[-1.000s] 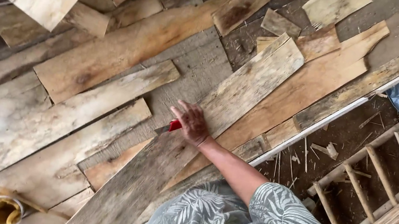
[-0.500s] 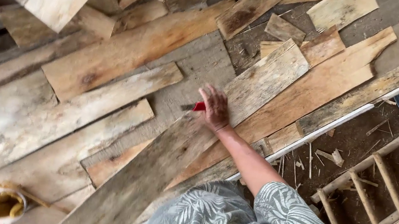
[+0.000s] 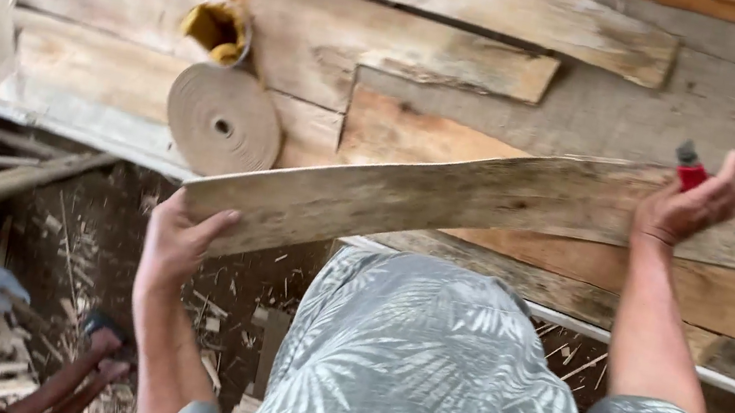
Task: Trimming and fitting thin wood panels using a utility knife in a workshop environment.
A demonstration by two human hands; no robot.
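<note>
A long weathered wooden plank stretches across the view above a pile of boards. My left hand grips the plank's near left end from below. My right hand rests against the plank's far right part and holds a small red marker between thumb and fingers. My patterned grey shirt fills the lower middle.
A brown paper tape roll and a yellow-lined cup-like object lie on the stacked boards. Wood scraps and shavings cover the ground at left. Red-handled tool lies at lower left.
The view has swung around to the left. My left hand has come into sight and taken the plank's end; my right hand, still with the red marker, stays on the plank.
</note>
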